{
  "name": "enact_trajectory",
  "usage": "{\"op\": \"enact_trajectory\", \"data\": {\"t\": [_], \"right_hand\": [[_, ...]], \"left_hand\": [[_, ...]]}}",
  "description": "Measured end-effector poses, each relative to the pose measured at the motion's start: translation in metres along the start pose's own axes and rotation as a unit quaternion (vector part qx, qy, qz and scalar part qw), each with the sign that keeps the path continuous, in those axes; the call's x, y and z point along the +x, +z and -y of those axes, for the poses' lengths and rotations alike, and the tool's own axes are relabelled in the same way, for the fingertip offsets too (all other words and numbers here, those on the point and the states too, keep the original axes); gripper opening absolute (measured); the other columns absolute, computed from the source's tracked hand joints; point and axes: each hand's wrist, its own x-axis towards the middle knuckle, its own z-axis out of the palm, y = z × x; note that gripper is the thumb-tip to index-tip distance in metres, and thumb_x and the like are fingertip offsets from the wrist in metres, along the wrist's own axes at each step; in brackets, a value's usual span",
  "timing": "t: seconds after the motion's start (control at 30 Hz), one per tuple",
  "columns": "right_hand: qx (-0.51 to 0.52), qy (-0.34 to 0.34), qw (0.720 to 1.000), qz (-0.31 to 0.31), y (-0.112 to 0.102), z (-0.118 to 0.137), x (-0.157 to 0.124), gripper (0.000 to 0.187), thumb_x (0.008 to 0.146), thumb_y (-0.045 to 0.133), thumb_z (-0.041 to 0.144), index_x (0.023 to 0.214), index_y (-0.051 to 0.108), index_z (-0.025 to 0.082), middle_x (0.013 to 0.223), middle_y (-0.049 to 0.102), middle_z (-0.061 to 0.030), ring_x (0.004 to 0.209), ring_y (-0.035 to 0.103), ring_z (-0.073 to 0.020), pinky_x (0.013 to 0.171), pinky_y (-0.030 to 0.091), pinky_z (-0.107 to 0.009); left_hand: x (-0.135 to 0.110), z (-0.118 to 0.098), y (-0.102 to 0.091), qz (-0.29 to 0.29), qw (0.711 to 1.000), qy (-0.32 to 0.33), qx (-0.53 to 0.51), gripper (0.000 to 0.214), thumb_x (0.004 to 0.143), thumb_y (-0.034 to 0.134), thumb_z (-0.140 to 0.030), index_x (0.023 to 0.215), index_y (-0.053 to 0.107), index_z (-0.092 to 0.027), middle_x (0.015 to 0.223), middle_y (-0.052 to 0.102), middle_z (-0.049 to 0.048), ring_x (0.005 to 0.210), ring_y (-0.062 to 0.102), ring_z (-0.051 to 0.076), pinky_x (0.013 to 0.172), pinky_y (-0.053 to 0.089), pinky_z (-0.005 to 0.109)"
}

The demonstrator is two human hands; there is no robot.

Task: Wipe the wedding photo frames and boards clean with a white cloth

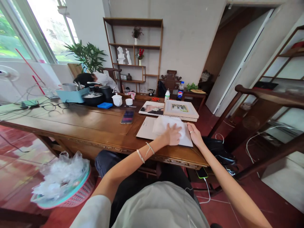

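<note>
A flat white book-like board with small print lies on the table near its front edge. On top of it is a crumpled white cloth or tissue. My left hand presses on this cloth with its fingers spread. At the board's right edge is my right hand, its thumb and fingers closed about the rim; part of the fingers is hidden. Just behind lie a print of a person in dark clothing and a thick cream album or frame bearing a picture.
A phone lies left of the board on the wooden table. Farther back stand a white lidded pot, a small white bottle and a cola bottle. A basket of plastic bags is on the floor at left.
</note>
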Motion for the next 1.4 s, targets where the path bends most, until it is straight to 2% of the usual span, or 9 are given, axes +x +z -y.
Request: {"op": "enact_trajectory", "data": {"t": [0.13,0.3,0.5,0.63,0.73,0.87,1.03,1.23,1.4], "right_hand": [[0.014,-0.029,0.999,-0.013,-0.002,0.002,-0.002,0.039,0.091,0.037,0.047,0.112,0.058,0.022,0.121,0.064,-0.0101,0.114,0.058,-0.0249,0.101,0.041,-0.044],[-0.049,-0.139,0.989,-0.009,-0.007,0.025,-0.006,0.037,0.09,0.045,0.04,0.119,0.056,0.02,0.124,0.061,-0.0128,0.117,0.056,-0.0267,0.104,0.04,-0.045],[-0.12,-0.266,0.922,0.252,0.017,0.083,-0.011,0.056,0.089,0.047,0.051,0.137,0.044,0.022,0.142,0.047,-0.0121,0.133,0.04,-0.0272,0.111,0.031,-0.047],[-0.215,-0.216,0.878,0.369,0.047,0.108,-0.014,0.089,0.075,0.051,0.074,0.146,0.034,0.021,0.156,0.022,-0.0161,0.144,0.011,-0.0373,0.113,0.014,-0.057],[-0.267,-0.168,0.858,0.405,0.059,0.113,-0.019,0.096,0.071,0.044,0.082,0.147,0.031,0.024,0.156,0.018,-0.0169,0.143,0.004,-0.041,0.11,0.011,-0.064],[-0.282,-0.192,0.863,0.373,0.056,0.11,-0.032,0.102,0.069,0.042,0.084,0.148,0.029,0.019,0.155,0.02,-0.0214,0.143,0.009,-0.0416,0.109,0.014,-0.065],[-0.299,-0.223,0.866,0.334,0.037,0.107,-0.064,0.101,0.067,0.055,0.078,0.143,0.037,0.014,0.152,0.025,-0.0247,0.142,0.014,-0.0435,0.107,0.019,-0.066],[-0.377,-0.299,0.836,0.263,0.024,0.101,-0.105,0.064,0.076,0.07,0.032,0.134,0.049,0.015,0.147,0.038,-0.0212,0.139,0.025,-0.041,0.107,0.031,-0.06],[-0.395,-0.424,0.798,0.163,0.011,0.092,-0.12,0.048,0.08,0.061,0.008,0.127,0.056,0.015,0.132,0.057,-0.0176,0.128,0.045,-0.0394,0.098,0.047,-0.054]], "left_hand": [[-0.032,-0.016,-0.004,-0.021,0.996,0.082,-0.005,0.027,0.084,0.046,-0.013,0.098,0.069,-0.019,0.147,0.041,0.0067,0.136,0.034,0.033,0.103,0.035,0.057],[-0.093,0.007,-0.008,-0.074,0.994,0.066,-0.04,0.043,0.072,0.04,0.006,0.099,0.066,-0.014,0.15,0.037,0.0059,0.137,0.034,0.022,0.107,0.037,0.036],[-0.15,0.052,-0.027,-0.177,0.976,-0.123,-0.014,0.047,0.062,0.039,0.008,0.091,0.07,-0.012,0.146,0.042,0.0091,0.131,0.042,0.029,0.104,0.04,0.045],[-0.163,0.079,-0.019,-0.22,0.959,-0.179,0.02,0.038,0.061,0.038,0.007,0.072,0.069,-0.013,0.143,0.046,0.0095,0.129,0.042,0.033,0.102,0.04,0.051],[-0.16,0.093,0.001,-0.256,0.951,-0.172,0.006,0.04,0.06,0.037,0.007,0.073,0.068,-0.014,0.14,0.05,0.0092,0.13,0.042,0.029,0.105,0.039,0.048],[-0.154,0.1,0.023,-0.288,0.945,-0.151,-0.032,0.036,0.063,0.036,0.005,0.067,0.066,-0.015,0.136,0.053,0.0087,0.131,0.041,0.026,0.107,0.038,0.045],[-0.151,0.1,0.031,-0.328,0.928,-0.163,-0.067,0.034,0.073,0.037,0.002,0.073,0.066,-0.015,0.132,0.056,0.0113,0.128,0.046,0.025,0.108,0.039,0.044],[-0.149,0.101,0.026,-0.302,0.924,-0.162,-0.166,0.035,0.066,0.039,0.002,0.078,0.067,-0.017,0.123,0.062,0.0081,0.114,0.057,0.022,0.1,0.045,0.035],[-0.156,0.11,0.017,-0.279,0.912,-0.21,-0.215,0.016,0.066,0.047,-0.007,0.059,0.058,-0.016,0.097,0.069,0.0061,0.087,0.061,0.02,0.078,0.048,0.028]]}}
